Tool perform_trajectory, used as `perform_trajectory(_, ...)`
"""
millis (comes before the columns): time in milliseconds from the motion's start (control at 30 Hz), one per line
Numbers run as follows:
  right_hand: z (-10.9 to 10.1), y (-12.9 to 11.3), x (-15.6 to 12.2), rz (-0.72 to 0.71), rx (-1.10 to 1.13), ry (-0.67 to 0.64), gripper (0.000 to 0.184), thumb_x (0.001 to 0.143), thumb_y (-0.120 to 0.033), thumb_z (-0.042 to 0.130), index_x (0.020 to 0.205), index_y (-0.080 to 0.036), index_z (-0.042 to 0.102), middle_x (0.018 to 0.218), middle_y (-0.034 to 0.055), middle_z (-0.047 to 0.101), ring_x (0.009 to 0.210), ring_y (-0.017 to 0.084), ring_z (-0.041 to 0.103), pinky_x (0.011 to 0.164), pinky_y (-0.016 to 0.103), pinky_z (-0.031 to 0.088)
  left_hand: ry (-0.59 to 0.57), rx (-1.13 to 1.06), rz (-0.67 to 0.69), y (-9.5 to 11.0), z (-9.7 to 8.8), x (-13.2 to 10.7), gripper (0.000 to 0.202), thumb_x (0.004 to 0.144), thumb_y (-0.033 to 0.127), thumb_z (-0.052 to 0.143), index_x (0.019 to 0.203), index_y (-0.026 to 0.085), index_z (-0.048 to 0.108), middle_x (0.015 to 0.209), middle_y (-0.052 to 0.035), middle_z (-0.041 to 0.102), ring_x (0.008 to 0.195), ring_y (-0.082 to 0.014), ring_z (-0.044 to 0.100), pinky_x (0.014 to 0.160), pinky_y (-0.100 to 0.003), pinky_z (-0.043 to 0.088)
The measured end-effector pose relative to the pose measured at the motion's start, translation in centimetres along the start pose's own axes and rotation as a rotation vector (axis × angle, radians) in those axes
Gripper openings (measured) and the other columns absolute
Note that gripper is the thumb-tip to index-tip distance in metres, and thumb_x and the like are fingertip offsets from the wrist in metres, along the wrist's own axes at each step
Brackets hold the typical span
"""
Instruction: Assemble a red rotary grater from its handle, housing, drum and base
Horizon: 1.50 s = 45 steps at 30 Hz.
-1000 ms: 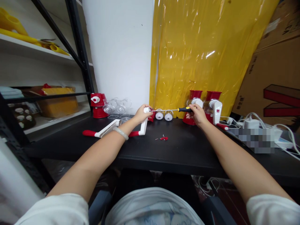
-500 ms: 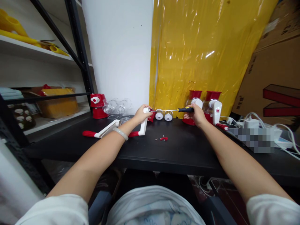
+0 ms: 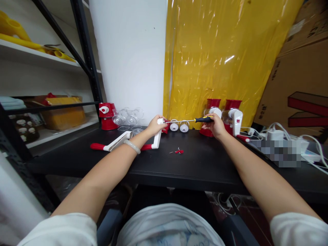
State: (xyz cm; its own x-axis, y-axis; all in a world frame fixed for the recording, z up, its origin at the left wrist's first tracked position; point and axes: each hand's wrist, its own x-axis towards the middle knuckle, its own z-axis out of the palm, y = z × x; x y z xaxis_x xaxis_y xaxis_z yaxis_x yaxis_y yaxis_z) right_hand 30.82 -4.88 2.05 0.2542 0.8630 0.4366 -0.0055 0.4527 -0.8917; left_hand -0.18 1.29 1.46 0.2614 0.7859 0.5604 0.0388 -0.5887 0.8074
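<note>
My left hand (image 3: 154, 125) is closed round the top of a white crank arm (image 3: 156, 136) that stands upright on the black table (image 3: 200, 167), its red handle (image 3: 146, 146) lying flat. My right hand (image 3: 216, 125) grips the black and yellow handle of a screwdriver (image 3: 194, 120). The shaft runs level to the left, and its tip meets the top of the crank arm beside a small red part (image 3: 165, 127). Loose screws and a small red piece (image 3: 178, 151) lie on the table between my hands.
A second white crank with a red handle (image 3: 110, 146) lies at left. Two red and white grater units (image 3: 232, 116) stand behind my right hand, another red unit (image 3: 106, 114) and clear cups (image 3: 129, 118) at back left. Cables and chargers (image 3: 279, 136) crowd the right. Shelves stand at left.
Almost nothing has moved. My right hand has turned slightly on the screwdriver handle while its tip stays at the crank arm.
</note>
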Motion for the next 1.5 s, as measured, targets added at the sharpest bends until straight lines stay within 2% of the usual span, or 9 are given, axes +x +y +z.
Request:
perform_trajectory(200,0.22,-0.22,-0.19,0.029,0.008,0.023,0.025,0.067,-0.032,0.049,0.091,-0.024,0.047,0.053,-0.0041,0.057,0.042,0.017,0.058,0.042,0.026,0.044,-0.005,0.022,-0.016,0.41,0.11,-0.28,0.033,0.062,0.014,0.072,0.089,0.016,0.053,0.067,0.0040,0.059,0.056,-0.0097,0.055,0.055,-0.022,0.043)
perform_trajectory(633,0.24,-0.16,-0.13,0.021,-0.026,0.056,0.017,0.071,-0.032,0.051,0.086,-0.023,0.051,0.047,-0.0033,0.056,0.039,0.015,0.055,0.039,0.026,0.045,0.004,-0.013,-0.021,0.39,0.15,-0.25,0.034,0.059,0.012,0.073,0.087,0.016,0.054,0.068,0.0038,0.060,0.056,-0.0090,0.056,0.055,-0.021,0.044)
perform_trajectory(867,0.23,-0.22,-0.50,-0.033,-0.022,0.025,0.031,0.071,-0.048,0.063,0.084,-0.021,0.055,0.046,-0.0038,0.055,0.037,0.013,0.054,0.039,0.026,0.046,0.000,-0.014,-0.028,-0.04,0.02,-0.07,0.034,0.061,0.013,0.073,0.089,0.016,0.053,0.066,0.0041,0.059,0.054,-0.0092,0.056,0.052,-0.020,0.044)
perform_trajectory(1100,0.24,-0.04,-0.35,-0.042,-0.070,0.022,0.041,0.070,-0.061,0.066,0.078,-0.023,0.056,0.040,-0.0039,0.054,0.034,0.015,0.052,0.036,0.027,0.046,0.008,-0.024,-0.031,-0.13,-0.01,-0.06,0.033,0.063,0.010,0.071,0.091,0.016,0.053,0.068,0.0036,0.060,0.054,-0.0094,0.057,0.052,-0.021,0.047)
perform_trajectory(1367,0.08,0.33,-0.19,-0.054,-0.106,0.023,0.046,0.072,-0.066,0.063,0.078,-0.021,0.058,0.040,-0.0015,0.053,0.034,0.016,0.053,0.037,0.028,0.046,0.021,-0.028,-0.052,0.20,0.10,-0.16,0.032,0.063,0.006,0.070,0.089,0.015,0.053,0.069,0.0038,0.060,0.053,-0.0084,0.057,0.051,-0.021,0.047)
perform_trajectory(1500,0.22,-0.15,-0.31,0.053,-0.012,-0.013,0.044,0.079,-0.062,0.053,0.085,-0.019,0.060,0.047,0.0025,0.059,0.040,0.018,0.058,0.040,0.028,0.046,0.013,-0.034,-0.068,0.61,0.25,-0.31,0.032,0.063,0.004,0.069,0.089,0.015,0.052,0.067,0.0041,0.060,0.051,-0.0086,0.057,0.051,-0.021,0.047)
